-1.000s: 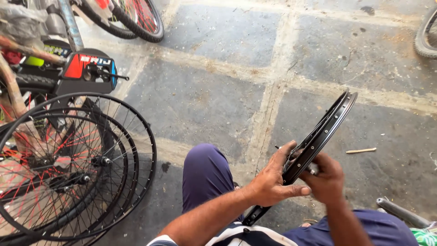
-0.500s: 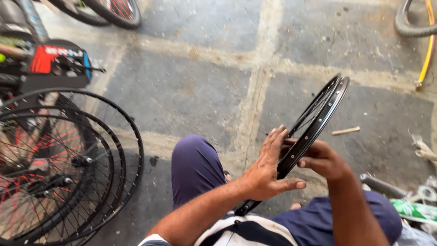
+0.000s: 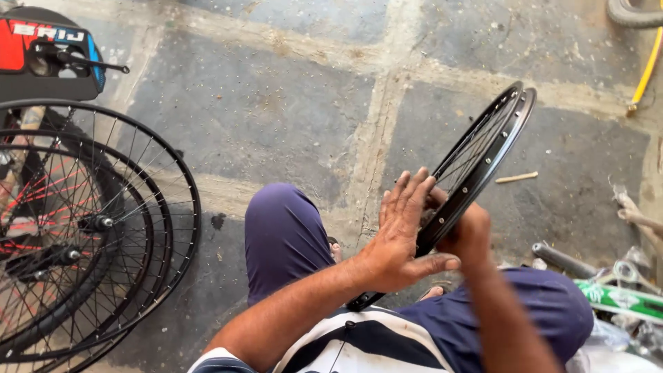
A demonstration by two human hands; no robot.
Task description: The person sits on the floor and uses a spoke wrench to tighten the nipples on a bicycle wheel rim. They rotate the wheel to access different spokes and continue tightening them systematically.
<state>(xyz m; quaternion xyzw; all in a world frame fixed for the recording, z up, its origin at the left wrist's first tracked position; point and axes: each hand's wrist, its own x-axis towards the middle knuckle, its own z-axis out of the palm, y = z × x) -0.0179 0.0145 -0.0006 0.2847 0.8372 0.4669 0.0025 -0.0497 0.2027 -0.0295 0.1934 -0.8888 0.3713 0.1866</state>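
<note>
A black bicycle wheel rim with thin spokes stands on edge between my knees, tilted up toward the right. My left hand lies flat against its near side, fingers spread and thumb stretched under the rim. On the far side my right hand grips the rim, its fingers hidden behind the metal. I sit on the stone floor in purple trousers and a striped shirt.
Several spoked black wheels lean stacked at the left, beside a red and black bicycle part. A small wooden stick lies on the stone floor. A yellow hose and green frame tubes are at the right.
The view has swung left and closer. My left hand has flattened and slid up along the rim, and the rim has turned a little in my hands.
</note>
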